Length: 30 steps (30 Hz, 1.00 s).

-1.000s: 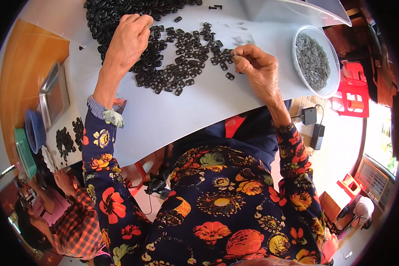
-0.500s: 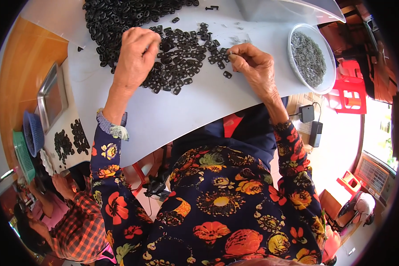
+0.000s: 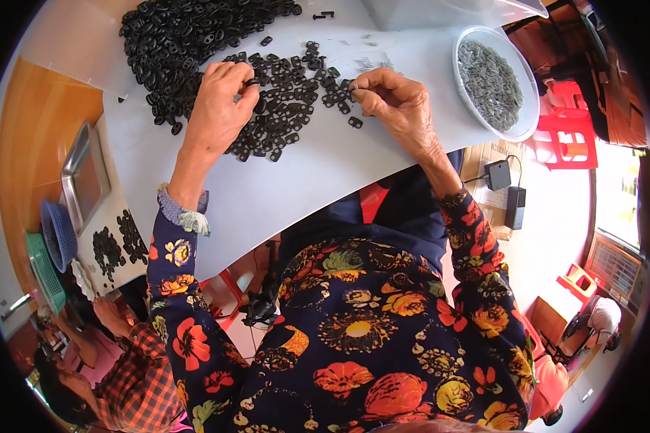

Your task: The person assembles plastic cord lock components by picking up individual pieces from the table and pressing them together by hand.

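The left hand (image 3: 226,105) is nearly closed, a black piece (image 3: 250,83) caught between thumb and forefinger. It is just on the person's side of the heap (image 3: 188,43), a big mound of dark, holed, rounded pieces at the far side of the pale surface (image 3: 274,202). The right hand (image 3: 393,105) is well to the right of the heap and nearer the person, its thumb and forefinger drawn narrow on a tiny pale bit (image 3: 356,86), too small to make out fully.

Between the two hands, right of the heap and toward the person, many flat black plates (image 3: 285,101) with holes lie scattered; a few of them are just beside the right fingertips. Some thin dark pegs (image 3: 323,14) lie just right of the heap. Farther right of it is a clear bin (image 3: 440,13), and beyond that, somewhat nearer the person, a round white bowl (image 3: 527,124) full of small clear bits (image 3: 490,83).

Left of the heap and nearer the person, off the surface, are a metal tray (image 3: 88,177), a blue basket (image 3: 59,234) and a green basket (image 3: 45,273). A co-worker in a checked shirt (image 3: 141,375) is farther toward the person on that same side of the heap.
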{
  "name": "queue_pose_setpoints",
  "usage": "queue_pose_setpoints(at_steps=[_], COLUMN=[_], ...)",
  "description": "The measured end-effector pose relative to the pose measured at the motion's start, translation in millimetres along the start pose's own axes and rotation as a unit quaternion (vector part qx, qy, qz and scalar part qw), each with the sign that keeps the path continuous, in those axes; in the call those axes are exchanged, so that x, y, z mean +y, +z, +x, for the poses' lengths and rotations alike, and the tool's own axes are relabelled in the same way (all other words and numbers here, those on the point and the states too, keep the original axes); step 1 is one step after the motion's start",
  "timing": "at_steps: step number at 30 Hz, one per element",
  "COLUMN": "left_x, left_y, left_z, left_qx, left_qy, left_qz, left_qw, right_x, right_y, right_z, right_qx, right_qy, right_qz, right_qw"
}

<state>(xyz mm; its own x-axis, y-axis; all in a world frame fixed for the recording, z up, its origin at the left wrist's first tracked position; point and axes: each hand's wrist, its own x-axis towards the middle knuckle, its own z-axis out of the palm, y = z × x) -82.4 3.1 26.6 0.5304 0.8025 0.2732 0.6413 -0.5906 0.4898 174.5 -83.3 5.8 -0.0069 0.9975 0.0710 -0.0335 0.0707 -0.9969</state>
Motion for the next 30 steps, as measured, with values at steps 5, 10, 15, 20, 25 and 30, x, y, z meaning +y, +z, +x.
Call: queue_pose_setpoints(at_steps=[5,10,15,20,25,30], left_x=[20,44,65,66,62,60], left_y=[5,28,43,46,40,32], left_z=[-3,2,7,10,7,5], left_qx=[-0.002,-0.007,-0.021,-0.006,-0.054,-0.005], left_qy=[-0.167,-0.222,-0.239,-0.211,-0.212,-0.234], left_qz=[-0.435,-0.597,-0.592,-0.557,-0.524,-0.552], left_qw=[0.885,0.771,0.769,0.804,0.823,0.801], right_x=[1,-8,-14,-9,-9,-9], right_y=[-2,2,3,3,3,4], right_z=[0,0,0,0,1,0], right_qx=[-0.015,0.001,-0.038,-0.018,-0.037,-0.062], right_qy=[0.010,0.020,0.018,0.018,0.031,0.026], right_qz=[0.034,0.029,0.024,0.063,0.003,-0.009], right_qw=[0.999,0.999,0.999,0.998,0.999,0.998])
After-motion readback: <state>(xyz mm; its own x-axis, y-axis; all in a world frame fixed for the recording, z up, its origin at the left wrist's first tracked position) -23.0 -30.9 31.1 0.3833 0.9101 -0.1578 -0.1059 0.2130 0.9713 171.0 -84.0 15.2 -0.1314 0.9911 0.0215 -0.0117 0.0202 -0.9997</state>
